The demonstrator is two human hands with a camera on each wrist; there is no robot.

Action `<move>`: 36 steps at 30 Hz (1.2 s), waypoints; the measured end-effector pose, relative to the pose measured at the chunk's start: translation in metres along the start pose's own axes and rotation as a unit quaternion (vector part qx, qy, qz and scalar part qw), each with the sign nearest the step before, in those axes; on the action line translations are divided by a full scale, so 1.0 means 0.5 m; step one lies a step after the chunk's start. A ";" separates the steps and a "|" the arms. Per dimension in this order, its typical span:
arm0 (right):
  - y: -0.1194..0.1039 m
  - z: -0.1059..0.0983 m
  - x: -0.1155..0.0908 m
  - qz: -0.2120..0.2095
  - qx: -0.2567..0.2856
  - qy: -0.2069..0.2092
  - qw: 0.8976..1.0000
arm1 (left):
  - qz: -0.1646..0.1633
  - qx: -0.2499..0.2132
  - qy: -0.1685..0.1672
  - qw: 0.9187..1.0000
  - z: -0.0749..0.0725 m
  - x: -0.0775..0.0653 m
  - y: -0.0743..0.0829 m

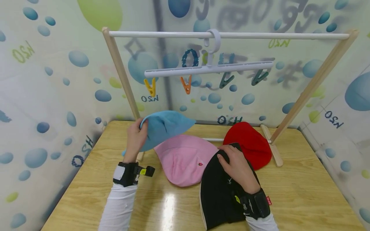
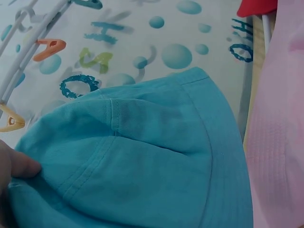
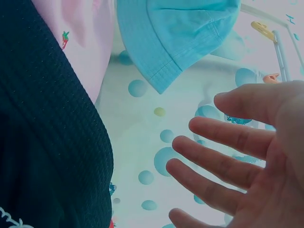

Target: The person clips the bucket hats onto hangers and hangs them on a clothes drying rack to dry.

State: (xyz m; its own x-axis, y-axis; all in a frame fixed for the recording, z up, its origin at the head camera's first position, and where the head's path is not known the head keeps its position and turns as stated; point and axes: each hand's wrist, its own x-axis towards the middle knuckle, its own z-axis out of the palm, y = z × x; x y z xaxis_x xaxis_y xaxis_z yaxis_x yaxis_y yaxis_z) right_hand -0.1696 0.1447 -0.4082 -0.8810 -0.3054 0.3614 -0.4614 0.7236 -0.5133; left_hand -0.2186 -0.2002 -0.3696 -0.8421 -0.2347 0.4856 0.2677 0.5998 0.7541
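The tabletop [image 1: 303,189] is light, grained wood; the wall covering [image 1: 57,122] around it is pale, printed with blue and green bubbles and lettering. A rack [image 1: 274,35] with a white rail stands at the rear. The blue hat [image 1: 166,126], plain cloth with stitched seams and brim, is raised left of centre, its left end gripped by the left hand [image 1: 136,138]. The right hand [image 1: 237,165], fingers extended and holding nothing, is over the black hat [image 1: 214,192].

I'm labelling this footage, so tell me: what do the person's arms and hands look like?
White sleeves meet black wrist straps. The left strap bears a pale patch and a small black block with a yellow-green mark; another such mark shows at the right strap. The left hand and right hand wear no gloves.
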 end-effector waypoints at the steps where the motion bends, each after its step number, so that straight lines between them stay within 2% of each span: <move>1: -0.001 0.001 0.002 -0.001 0.000 -0.002 1.000 | -0.004 -0.001 0.001 1.000 -0.001 0.000 0.000; 10: -0.017 0.011 0.028 -0.020 0.017 -0.011 1.000 | -0.032 -0.021 0.005 0.999 -0.016 -0.004 -0.003; 23: -0.056 0.022 0.085 -0.059 0.022 -0.053 0.997 | -0.060 -0.035 0.021 0.997 -0.028 -0.005 -0.017; 31: -0.068 0.036 0.116 -0.081 0.022 -0.069 0.994 | -0.089 -0.065 0.018 0.994 -0.036 -0.010 -0.017; 36: -0.077 0.044 0.139 -0.102 0.022 -0.073 0.992 | -0.100 -0.069 0.015 0.992 -0.039 -0.010 -0.016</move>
State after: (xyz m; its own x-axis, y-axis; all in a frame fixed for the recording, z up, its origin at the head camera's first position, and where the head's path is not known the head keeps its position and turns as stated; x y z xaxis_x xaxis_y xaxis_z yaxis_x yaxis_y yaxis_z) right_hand -0.2153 0.0819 -0.3807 -0.7728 -0.5320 0.3460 -0.6332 0.6104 -0.4759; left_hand -0.2075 -0.2189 -0.3693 -0.8710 -0.3631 0.3309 0.1591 0.4288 0.8893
